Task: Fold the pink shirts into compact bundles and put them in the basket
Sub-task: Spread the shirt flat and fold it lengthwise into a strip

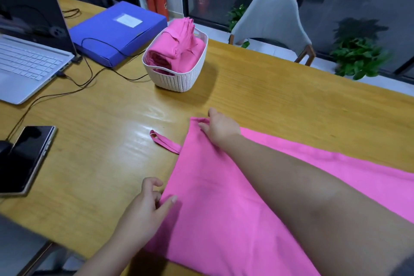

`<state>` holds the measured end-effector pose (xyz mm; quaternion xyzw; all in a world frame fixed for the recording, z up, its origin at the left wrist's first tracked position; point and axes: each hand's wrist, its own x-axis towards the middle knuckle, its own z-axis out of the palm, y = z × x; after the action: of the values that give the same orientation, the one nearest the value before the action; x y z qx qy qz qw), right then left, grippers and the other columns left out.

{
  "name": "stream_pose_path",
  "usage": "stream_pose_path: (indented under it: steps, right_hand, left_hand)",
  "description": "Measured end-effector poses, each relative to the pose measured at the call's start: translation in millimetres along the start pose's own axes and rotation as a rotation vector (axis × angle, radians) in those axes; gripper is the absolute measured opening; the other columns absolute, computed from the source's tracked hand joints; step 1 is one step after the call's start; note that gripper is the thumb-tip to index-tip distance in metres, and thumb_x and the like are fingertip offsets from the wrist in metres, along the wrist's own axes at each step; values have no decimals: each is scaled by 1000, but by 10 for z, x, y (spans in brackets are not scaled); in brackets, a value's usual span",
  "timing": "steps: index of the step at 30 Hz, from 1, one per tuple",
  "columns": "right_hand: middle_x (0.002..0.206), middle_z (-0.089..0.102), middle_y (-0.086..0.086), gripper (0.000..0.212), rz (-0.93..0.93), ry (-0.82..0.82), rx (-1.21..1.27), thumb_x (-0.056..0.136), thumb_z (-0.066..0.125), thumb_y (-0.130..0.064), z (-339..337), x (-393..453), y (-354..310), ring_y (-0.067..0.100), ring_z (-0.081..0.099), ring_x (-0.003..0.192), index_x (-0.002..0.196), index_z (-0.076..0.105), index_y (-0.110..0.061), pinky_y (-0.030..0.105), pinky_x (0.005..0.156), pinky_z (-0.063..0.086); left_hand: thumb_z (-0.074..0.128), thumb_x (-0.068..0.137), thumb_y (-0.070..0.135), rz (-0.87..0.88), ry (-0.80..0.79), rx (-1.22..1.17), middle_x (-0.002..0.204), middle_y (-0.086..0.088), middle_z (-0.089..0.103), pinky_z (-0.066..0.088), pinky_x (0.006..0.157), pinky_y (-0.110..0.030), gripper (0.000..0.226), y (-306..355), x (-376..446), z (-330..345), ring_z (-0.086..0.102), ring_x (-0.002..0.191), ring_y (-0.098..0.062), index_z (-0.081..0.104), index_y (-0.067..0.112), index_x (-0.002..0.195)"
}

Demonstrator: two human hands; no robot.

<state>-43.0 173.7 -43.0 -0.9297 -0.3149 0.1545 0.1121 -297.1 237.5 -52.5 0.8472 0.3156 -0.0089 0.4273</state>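
Pink shirt [224,204] lies spread flat on the near right part of the table [280,96], directly below the camera. Fabric is plain bright pink, smooth over most of its face, with a folded upper layer running diagonally from the far left corner toward the near edge; a second layer shows beneath it on the right. A narrow pink strap loop [164,141] sticks out from its left edge onto the bare wood.

Table is yellow-brown wood with a glossy patch near its middle.

Laptop [29,60] stands open at the far left, cables trailing from its side. Blue file box [118,29] lies just beside it, toward the far edge.

White woven basket [177,78] stands near the table's centre, well apart from the spread shirt. Inside it are folded pink bundles [177,49]: one rolled bundle lies toward the left, and others stand upright and rise above the rim.

Dark phone [24,159] lies at the left edge, face up.

Right hand [220,129], arm stretched across the fabric, has its grip clenched on the shirt's far corner, fingers pinching the cloth. Left hand [147,206] pinches the shirt's near left edge between thumb and fingers, the remaining fingers loosely curled above the wood.
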Motion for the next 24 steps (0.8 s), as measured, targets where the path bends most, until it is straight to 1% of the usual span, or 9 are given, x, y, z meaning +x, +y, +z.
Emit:
stream_pose_path:
  steps: [2, 5, 8, 10, 12, 14, 16, 19, 24]
  right_hand:
    - [124, 55, 13, 45, -28, 22, -57, 93, 50, -38, -32, -149, 71, 32, 53, 114, 127, 39, -11, 39, 83, 41]
    - [132, 47, 10, 48, -108, 142, -141, 88, 53, -26, -33, -464, 270, 30, 43, 122, 133, 41, -12, 41, 94, 38]
    - [113, 58, 13, 41, -257, 294, -121, 78, 44, -22, 78, -909, 458, 35, 56, 101, 113, 59, -9, 42, 80, 49]
    - [103, 62, 10, 39, -294, 284, -119, 75, 40, -27, 222, -1227, 603, 33, 61, 91, 101, 64, -11, 42, 72, 54]
    - [108, 65, 7, 39, -253, 199, -156, 79, 40, -32, 334, -1538, 755, 30, 63, 98, 103, 66, -14, 42, 75, 55]
    - [118, 65, 6, 43, -197, 138, -191, 83, 39, -37, 389, -1719, 914, 27, 63, 107, 109, 67, -16, 45, 82, 55]
    - [126, 61, 6, 52, -141, 104, -174, 85, 33, -41, 379, -1811, 1041, 26, 59, 115, 117, 64, -16, 47, 90, 49]
    - [133, 55, 5, 63, -91, 109, -72, 85, 21, -47, 255, -1777, 1150, 25, 51, 123, 126, 56, -15, 41, 102, 41]
    - [136, 51, 8, 41, -29, 117, -85, 97, 44, -32, -43, -1276, 1245, 26, 44, 126, 133, 47, -14, 37, 103, 36]
  left_hand:
    - [63, 87, 34, -15, -10, -15, 55, 15, 55, 37, 56, -28, 32, -78, -181, -23, 48, 50, -7, 38, 26, 105]
    - [66, 87, 26, -37, -29, -120, 71, 16, 70, 40, 59, -12, 30, -147, -413, 5, 60, 63, 1, 42, 32, 104]
    - [66, 87, 20, 26, 86, -100, 75, 6, 69, 39, 63, -6, 32, -204, -565, 91, 61, 72, -1, 44, 36, 104]
    - [62, 89, 19, 67, 202, -47, 71, 5, 68, 40, 61, -15, 29, -226, -626, 136, 60, 68, -4, 43, 32, 105]
    - [56, 92, 24, 70, 237, 32, 75, 3, 69, 40, 61, -32, 22, -250, -673, 167, 65, 73, -20, 45, 30, 109]
    - [51, 93, 29, 90, 260, 164, 71, -1, 68, 39, 57, -36, 16, -325, -658, 176, 65, 71, -33, 46, 27, 108]
    - [48, 94, 31, 80, 286, 251, 67, -5, 66, 38, 55, -37, 13, -377, -613, 148, 65, 68, -36, 45, 25, 106]
    - [46, 95, 35, 25, 290, 267, 65, -4, 65, 41, 57, -39, 14, -400, -560, 76, 65, 71, -36, 41, 25, 105]
    - [50, 95, 31, -38, 336, 235, 54, 3, 54, 36, 54, -38, 15, -322, -559, 91, 57, 64, -32, 41, 19, 99]
